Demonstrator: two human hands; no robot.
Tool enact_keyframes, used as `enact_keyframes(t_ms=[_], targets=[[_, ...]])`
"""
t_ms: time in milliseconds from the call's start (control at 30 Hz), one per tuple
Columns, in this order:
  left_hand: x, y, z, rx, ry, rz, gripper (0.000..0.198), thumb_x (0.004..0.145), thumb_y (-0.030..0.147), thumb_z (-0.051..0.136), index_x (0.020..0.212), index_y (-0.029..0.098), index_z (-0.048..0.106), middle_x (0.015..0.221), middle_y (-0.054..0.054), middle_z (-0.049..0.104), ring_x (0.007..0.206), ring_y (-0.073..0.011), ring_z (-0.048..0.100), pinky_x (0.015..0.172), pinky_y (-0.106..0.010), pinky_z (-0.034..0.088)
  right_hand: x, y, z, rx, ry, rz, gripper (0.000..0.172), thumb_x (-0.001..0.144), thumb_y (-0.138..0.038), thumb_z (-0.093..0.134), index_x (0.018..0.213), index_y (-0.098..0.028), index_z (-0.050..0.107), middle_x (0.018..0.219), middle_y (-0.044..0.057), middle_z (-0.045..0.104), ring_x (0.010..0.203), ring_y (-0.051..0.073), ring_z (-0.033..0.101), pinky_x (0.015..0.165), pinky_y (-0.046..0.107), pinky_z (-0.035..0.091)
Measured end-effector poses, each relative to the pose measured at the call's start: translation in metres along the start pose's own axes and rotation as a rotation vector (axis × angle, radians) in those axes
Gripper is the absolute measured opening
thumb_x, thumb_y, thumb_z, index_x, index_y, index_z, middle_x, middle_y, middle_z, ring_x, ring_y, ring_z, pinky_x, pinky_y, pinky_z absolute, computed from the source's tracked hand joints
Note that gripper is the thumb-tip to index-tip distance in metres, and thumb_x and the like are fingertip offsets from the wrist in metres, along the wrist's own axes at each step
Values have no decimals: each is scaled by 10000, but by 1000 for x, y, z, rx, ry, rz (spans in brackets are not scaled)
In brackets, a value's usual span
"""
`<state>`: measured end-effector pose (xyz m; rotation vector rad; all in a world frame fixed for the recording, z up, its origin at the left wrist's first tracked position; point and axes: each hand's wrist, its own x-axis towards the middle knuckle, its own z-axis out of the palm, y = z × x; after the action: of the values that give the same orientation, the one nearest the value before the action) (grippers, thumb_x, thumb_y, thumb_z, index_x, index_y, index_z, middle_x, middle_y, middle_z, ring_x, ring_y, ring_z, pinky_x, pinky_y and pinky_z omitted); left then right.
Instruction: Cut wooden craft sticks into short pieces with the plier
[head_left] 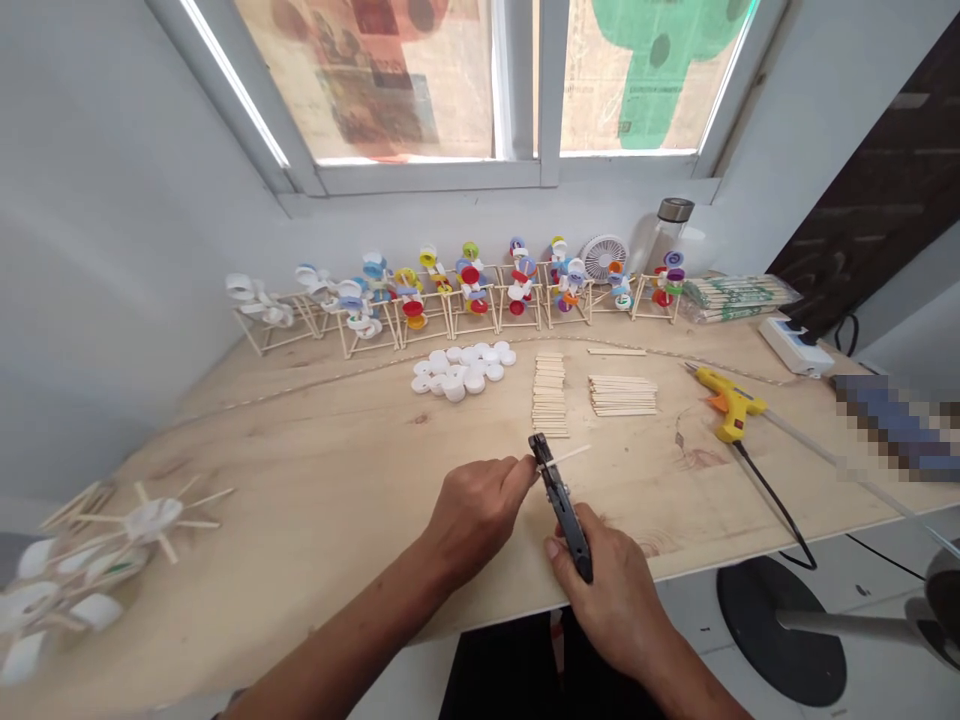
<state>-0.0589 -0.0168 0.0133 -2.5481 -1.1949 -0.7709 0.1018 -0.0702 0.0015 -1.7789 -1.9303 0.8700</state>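
My right hand (611, 575) is wrapped round a dark, plier-like tool (568, 515), which points away from me over the table's front edge. A thin wooden stick (570, 456) lies across the tool's jaws, its free end sticking out to the right. My left hand (480, 508) is closed, thumb and fingers pinching the stick's other end beside the jaws, where the fingers hide it. Just beyond the tool are a column of short sticks (550, 395) and a pile of longer sticks (622, 396). White bottle caps (465, 370) lie grouped to the left.
Small stick frames with coloured cap wheels (472, 290) line the wall. A yellow glue gun (731, 402) and a power strip (795, 345) are on the right. A stick-spoked wheel (152, 520) lies at left. A bottle (664, 240), a fan (604, 260) and bagged sticks (739, 297) stand behind.
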Motion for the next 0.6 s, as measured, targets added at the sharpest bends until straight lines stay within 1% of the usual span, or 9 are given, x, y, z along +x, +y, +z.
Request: enact_keyframes(t_ms=[100, 267, 367, 467, 600], targets=[[0, 1, -4, -127, -56, -18, 225, 891, 192, 345, 754, 153, 518, 539, 23, 515, 450, -89, 438, 441, -195, 298, -4, -1, -3, 17, -21, -5, 111, 821, -322, 447, 808, -217, 484, 672, 3, 620, 649, 186, 594, 570, 243, 340], [2, 1, -16, -386, -245, -102, 225, 896, 215, 309, 762, 174, 485, 542, 25, 520, 461, -94, 475, 462, -188, 325, -13, -1, -4, 11, 3, -52, 95, 824, -304, 451, 826, -213, 477, 680, 4, 617, 656, 185, 593, 575, 243, 338], [4, 2, -24, -490, -337, -147, 234, 897, 230, 305, 753, 174, 481, 541, 24, 499, 466, -96, 473, 477, -191, 328, -16, 0, -2, -7, 19, -91, 87, 827, -293, 448, 825, -209, 471, 658, 1, 605, 631, 181, 585, 559, 241, 331], [4, 3, -28, -559, -369, -172, 249, 898, 231, 297, 732, 173, 474, 532, 30, 462, 464, -95, 452, 485, -195, 323, -18, 1, -2, -27, 25, -108, 95, 831, -292, 442, 842, -203, 474, 663, 7, 602, 625, 182, 577, 553, 243, 328], [3, 4, -31, -637, -392, -191, 250, 901, 237, 295, 757, 171, 488, 547, 35, 446, 479, -92, 435, 508, -197, 328, -21, 0, -3, -44, 25, -124, 109, 838, -297, 428, 860, -201, 475, 686, 19, 605, 652, 192, 572, 572, 252, 333]])
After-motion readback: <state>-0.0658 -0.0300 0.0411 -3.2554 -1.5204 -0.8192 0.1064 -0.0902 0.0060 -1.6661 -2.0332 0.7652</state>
